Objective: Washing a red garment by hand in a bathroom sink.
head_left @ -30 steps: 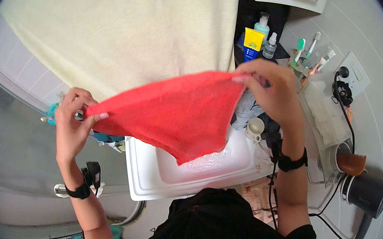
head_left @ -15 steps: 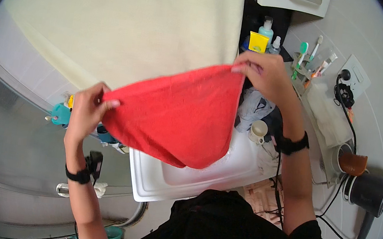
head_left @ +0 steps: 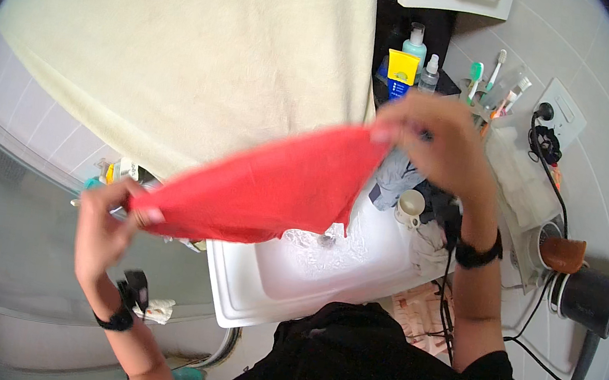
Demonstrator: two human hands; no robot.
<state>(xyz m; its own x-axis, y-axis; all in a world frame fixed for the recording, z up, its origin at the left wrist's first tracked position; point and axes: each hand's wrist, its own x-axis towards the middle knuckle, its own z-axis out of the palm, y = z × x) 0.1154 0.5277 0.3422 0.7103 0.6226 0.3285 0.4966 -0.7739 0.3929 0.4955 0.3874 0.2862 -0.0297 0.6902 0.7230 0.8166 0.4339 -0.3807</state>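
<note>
Pinched at both upper corners: left hand (head_left: 105,231) and right hand (head_left: 441,143) each clamp the red cloth (head_left: 267,185), which hangs slanted above the white sink (head_left: 228,299). Probably light, soft and limp, perhaps damp; corners look the surest hold. No writing visible on it. Shirt (head_left: 388,370) and yellow-blue tube (head_left: 402,66) carry small print, the tube's illegible.

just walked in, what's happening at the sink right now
A person is holding up a red cloth with both hands, stretched between them over the white sink. The left hand pinches one end and the right hand grips the other, higher in the view. The cloth's lower edge hangs loose, and water shows in the basin below. A mug sits near the sink's far right corner.
</note>
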